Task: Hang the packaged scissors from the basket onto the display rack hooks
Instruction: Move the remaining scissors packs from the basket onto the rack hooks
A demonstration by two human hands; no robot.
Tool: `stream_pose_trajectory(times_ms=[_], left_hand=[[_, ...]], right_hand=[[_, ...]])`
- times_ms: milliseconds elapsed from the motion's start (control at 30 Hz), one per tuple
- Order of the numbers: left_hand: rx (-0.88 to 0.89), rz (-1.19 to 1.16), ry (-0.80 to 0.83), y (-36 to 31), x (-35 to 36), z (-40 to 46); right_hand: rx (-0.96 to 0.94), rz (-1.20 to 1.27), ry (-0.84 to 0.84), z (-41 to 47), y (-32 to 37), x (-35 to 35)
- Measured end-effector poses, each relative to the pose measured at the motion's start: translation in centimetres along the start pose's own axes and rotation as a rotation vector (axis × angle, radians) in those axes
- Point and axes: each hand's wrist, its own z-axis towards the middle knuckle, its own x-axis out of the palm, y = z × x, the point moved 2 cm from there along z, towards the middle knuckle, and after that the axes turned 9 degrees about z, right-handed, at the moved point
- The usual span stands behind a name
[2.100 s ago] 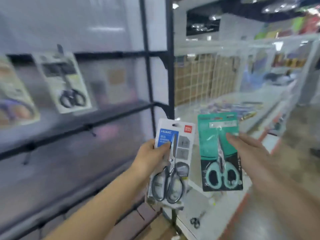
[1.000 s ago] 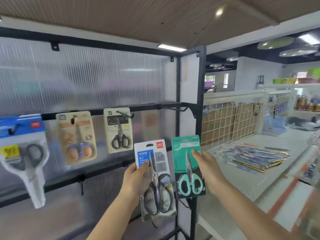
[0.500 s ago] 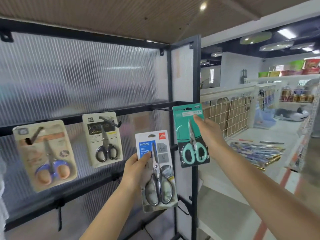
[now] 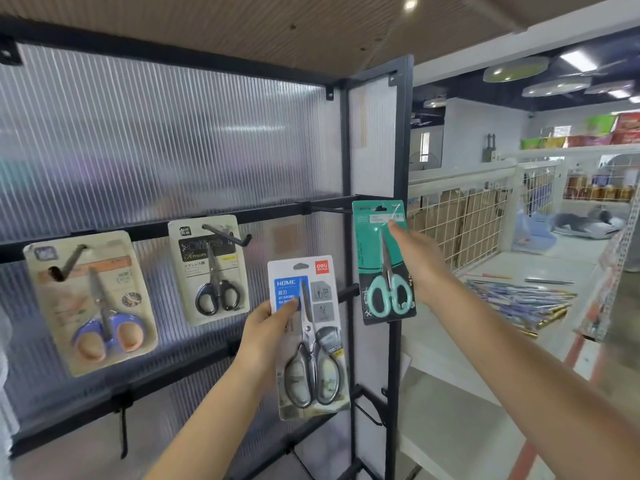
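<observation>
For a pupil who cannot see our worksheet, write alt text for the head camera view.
A person's right hand lifts a teal scissors pack to an empty black hook on a display rack, while the left hand holds a white and blue scissors pack lower down. Two more packs already hang to the left.

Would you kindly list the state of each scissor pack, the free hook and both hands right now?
Teal scissor pack: held up at the free hook, not visibly threaded on.
White HOME scissor pack: held, unhung.
Black-handled scissor pack: hanging on its hook.
Purple-handled scissor pack: hanging on its hook.
Free hook: bare.
Right hand: grips the teal pack.
Left hand: grips the HOME pack.
</observation>
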Motion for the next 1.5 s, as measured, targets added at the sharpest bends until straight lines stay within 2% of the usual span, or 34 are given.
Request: stream_pose_trajectory(times_ms=[533,700,900,1067,1300,1500], left_hand=[[0.002,-0.042,0.037,0.1,0.4,1.8],[-0.013,-0.055,0.075,0.6,0.8,2.1],[-0.018,-0.045,0.076,0.6,1.3,2.2],[-0.023,-0.041,0.085,0.8,1.5,2.2],[-0.024,-0.026,0.061,0.9,0.9,2.0],[-0.017,-0.027,0.026,1.0,0.0,2.3]], right_hand=[[0.055,-0.039,0.09,1.4,-0.1,-0.8],[0.131,0.053,0.139,1.7,-0.4,-0.9],[0.099,0.021,0.106,1.7,0.2,-1.0],[0.001,0.014,0.01,1.6,0.2,-0.8],[0.073,-0.02,0.082,2.5,-1.0,0.2],[0.009,-0.008,0.104,4.3,-2.1,3.3]])
